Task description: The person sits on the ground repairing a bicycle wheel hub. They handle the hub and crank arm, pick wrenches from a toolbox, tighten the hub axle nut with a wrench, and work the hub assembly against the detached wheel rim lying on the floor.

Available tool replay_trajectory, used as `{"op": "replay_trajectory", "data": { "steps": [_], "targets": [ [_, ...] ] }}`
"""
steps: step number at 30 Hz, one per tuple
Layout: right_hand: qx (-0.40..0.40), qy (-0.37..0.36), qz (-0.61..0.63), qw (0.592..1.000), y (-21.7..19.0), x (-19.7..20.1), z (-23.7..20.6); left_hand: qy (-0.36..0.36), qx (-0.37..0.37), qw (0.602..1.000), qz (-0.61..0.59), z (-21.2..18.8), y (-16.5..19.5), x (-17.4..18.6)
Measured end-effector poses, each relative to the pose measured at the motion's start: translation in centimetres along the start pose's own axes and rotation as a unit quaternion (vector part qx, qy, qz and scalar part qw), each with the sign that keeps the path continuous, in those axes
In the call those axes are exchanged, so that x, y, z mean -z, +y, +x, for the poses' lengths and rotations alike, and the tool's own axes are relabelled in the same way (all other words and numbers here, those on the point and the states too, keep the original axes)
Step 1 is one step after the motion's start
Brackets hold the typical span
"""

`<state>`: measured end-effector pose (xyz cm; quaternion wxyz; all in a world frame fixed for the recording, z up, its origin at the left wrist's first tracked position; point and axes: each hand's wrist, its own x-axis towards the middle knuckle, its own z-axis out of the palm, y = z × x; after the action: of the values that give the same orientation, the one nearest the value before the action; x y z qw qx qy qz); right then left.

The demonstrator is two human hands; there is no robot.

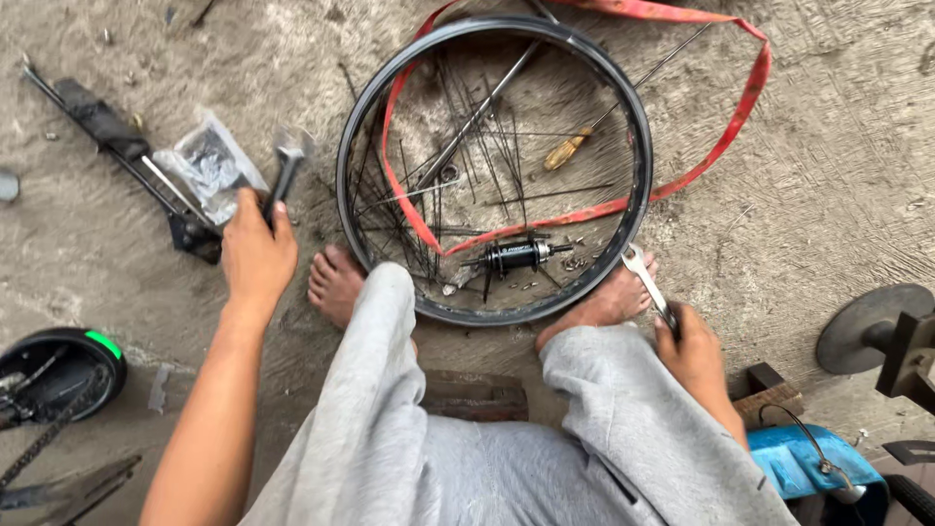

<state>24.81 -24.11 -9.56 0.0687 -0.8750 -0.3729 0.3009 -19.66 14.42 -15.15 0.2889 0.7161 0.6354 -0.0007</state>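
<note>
- Left hand [255, 248] closed around black tool handle [284, 175], near clear plastic packet [209, 166] at left.
- Right hand [693, 353] gripping silver wrench [645, 281], just right of black rim [492, 312] w/ loose spokes [458, 175].
- Red rim strip [716, 146] far right.

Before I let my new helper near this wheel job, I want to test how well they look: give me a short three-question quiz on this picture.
1. True or false: the hub lies inside the black rim, loose among the spokes.
2. What does the right hand hold? A) a spanner B) a pump C) a tyre
3. Which thing drapes across the rim and out over the concrete floor?

Key
1. True.
2. A: a flat metal spanner, its open end near the right foot.
3. The red rim strip. The left hand grips a dark-handled tool beside the clear plastic bag.
</note>
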Motion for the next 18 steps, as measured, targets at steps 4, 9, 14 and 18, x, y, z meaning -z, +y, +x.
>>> {"op": "replay_trajectory", "data": {
  "steps": [4, 9, 14, 18],
  "targets": [
    [0.003, 0.015, 0.033, 0.999, -1.4, -1.9, 2.0, 0.136, -0.078, 0.988, -0.003, -0.6, 0.9, -0.1],
    [0.021, -0.038, 0.05, 0.998, -5.4, -1.4, 3.7, -0.118, -0.11, 0.975, -0.151, -3.8, 7.8, -2.2],
    [0.016, -0.065, 0.064, 0.996, -10.4, -1.4, 6.5, -0.424, -0.016, 0.901, -0.088, -6.4, 14.5, -9.8],
    [0.176, -0.066, 0.069, 0.98, -14.3, -3.2, 9.6, -0.431, 0.122, 0.83, -0.332, -7.4, 14.9, -12.6]
  ]
}}
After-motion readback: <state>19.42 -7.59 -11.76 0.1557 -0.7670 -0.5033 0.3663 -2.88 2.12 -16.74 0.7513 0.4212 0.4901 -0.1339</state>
